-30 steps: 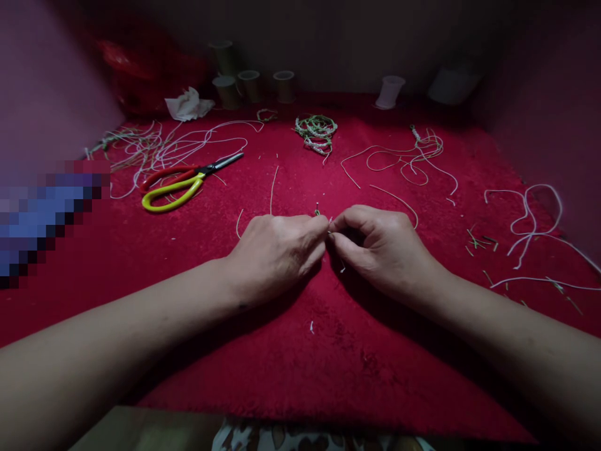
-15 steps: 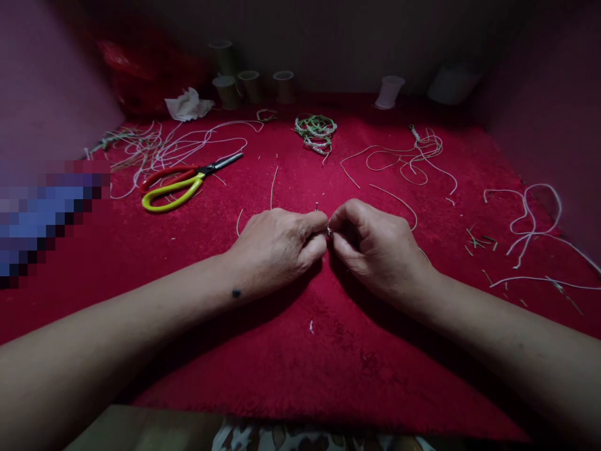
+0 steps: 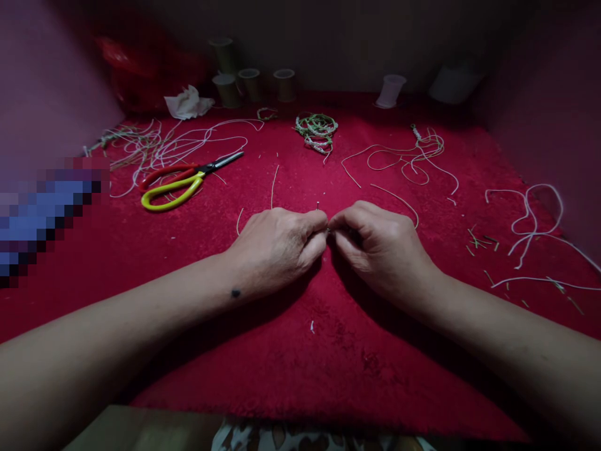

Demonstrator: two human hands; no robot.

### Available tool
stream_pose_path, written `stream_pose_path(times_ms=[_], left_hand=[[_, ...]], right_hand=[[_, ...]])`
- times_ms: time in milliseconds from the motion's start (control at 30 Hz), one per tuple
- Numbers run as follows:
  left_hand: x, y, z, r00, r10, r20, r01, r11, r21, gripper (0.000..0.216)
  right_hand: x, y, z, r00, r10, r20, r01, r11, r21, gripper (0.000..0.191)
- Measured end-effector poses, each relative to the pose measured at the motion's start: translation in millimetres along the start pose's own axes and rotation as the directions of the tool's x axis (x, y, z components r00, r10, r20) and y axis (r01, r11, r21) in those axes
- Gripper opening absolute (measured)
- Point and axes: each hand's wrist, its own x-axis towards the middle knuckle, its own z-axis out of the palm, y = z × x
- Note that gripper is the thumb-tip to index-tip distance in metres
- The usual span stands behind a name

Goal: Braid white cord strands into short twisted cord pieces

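Fingertip to fingertip, my left hand [image 3: 282, 244] and my right hand [image 3: 385, 247] meet over the middle of the red cloth. Both are closed in a pinch on a thin cord [image 3: 328, 230], of which only a tiny bit shows between the fingertips. A pale cord end [image 3: 273, 188] sticks out beyond my left knuckles, with a shorter one beside it. Another pale strand [image 3: 399, 202] curves out behind my right hand. The rest of the held cord is hidden by my fingers.
Scissors [image 3: 185, 185] with red and yellow handles lie left, beside tangled cords [image 3: 159, 147]. A green and white braided coil [image 3: 317, 128] lies ahead. Loose cords [image 3: 422, 153] and clippings [image 3: 479, 238] lie right. Several spools [image 3: 284, 86] stand at the back.
The fingers of my right hand have shifted slightly and closed nearer to my left fingertips. Less of the cord shows between them. My left hand is nearly still.
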Motion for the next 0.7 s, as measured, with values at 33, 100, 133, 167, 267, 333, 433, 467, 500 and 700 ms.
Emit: stream_pose_path(times_ms=[33,100,133,167,267,333,433,467,500,700], left_hand=[[-0.2,-0.2,-0.2,1.000,0.004,-0.003,-0.004,1.000,0.002,0.022],[-0.3,-0.7,-0.3,1.000,0.017,-0.010,-0.017,1.000,0.001,0.023],[-0.4,-0.8,-0.2,1.000,0.024,-0.013,-0.024,1.000,0.000,0.022],[-0.4,-0.9,0.0,0.999,0.032,-0.018,-0.032,0.999,-0.002,0.022],[-0.8,-0.9,0.7,0.998,0.046,-0.033,-0.046,0.999,-0.004,0.019],[-1.2,-0.6,1.3,0.998,0.052,-0.037,-0.052,0.999,-0.004,0.018],[-1.8,-0.1,2.2,0.997,0.067,-0.041,-0.066,0.998,0.009,0.017],[-1.9,-0.1,2.6,0.997,0.068,-0.044,-0.067,0.998,0.016,0.017],[-1.9,-0.2,3.0,0.996,0.070,-0.046,-0.069,0.997,0.025,0.017],[-3.2,-1.7,5.2,0.989,0.126,-0.081,-0.119,0.989,0.087,0.014]], right_hand=[[0.0,0.2,-0.5,1.000,0.004,0.008,-0.004,1.000,-0.008,0.012],[0.1,0.3,-1.5,0.999,0.018,0.027,-0.017,1.000,-0.016,0.012],[0.3,0.2,-2.1,0.999,0.026,0.037,-0.025,1.000,-0.015,0.012],[0.5,0.0,-2.6,0.998,0.036,0.047,-0.035,0.999,-0.011,0.012],[1.9,-0.6,-3.8,0.996,0.067,0.059,-0.069,0.997,0.027,0.012],[2.9,-0.8,-4.2,0.995,0.082,0.065,-0.086,0.995,0.052,0.013],[4.0,-0.7,-4.4,0.992,0.088,0.087,-0.093,0.994,0.059,0.014],[4.2,-0.7,-4.6,0.992,0.089,0.094,-0.095,0.994,0.059,0.015],[4.3,-0.6,-4.8,0.991,0.090,0.100,-0.096,0.994,0.060,0.015],[4.4,-0.6,-6.5,0.988,0.096,0.122,-0.101,0.994,0.034,0.013]])
